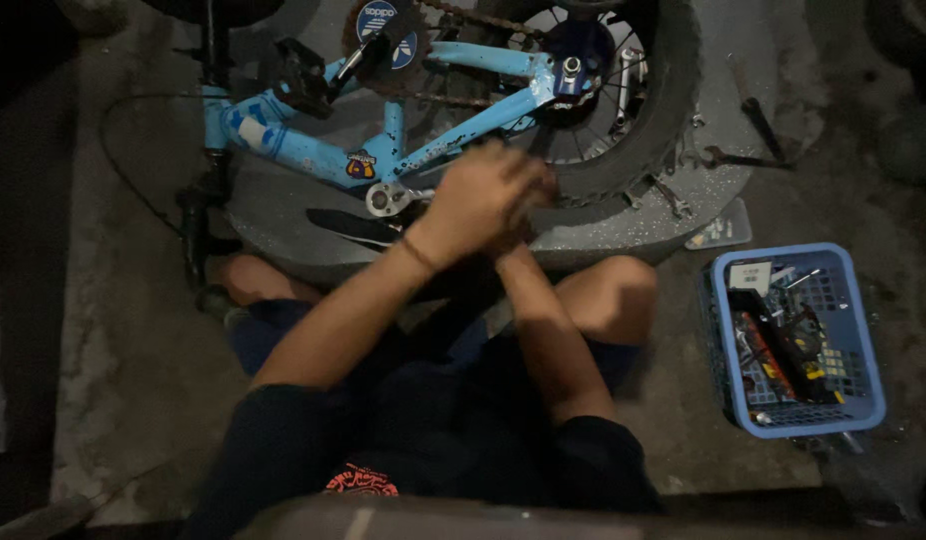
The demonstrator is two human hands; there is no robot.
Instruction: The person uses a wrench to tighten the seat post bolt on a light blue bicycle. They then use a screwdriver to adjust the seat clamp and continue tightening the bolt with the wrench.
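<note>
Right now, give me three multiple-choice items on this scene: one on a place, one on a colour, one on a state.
1. Where is the basket?
A. to the person's right, on the floor
B. on the bike
C. on the person's lap

2. What colour is the bike frame?
A. red
B. light blue
C. white

3. How are the hands?
A. apart, on the knees
B. together by the rear tyre
C. inside the basket

Answers:
1 A, it stands on the floor right of the knee.
2 B, the tubes are light blue.
3 B, the left hand covers the right hand beside the tyre.
</note>
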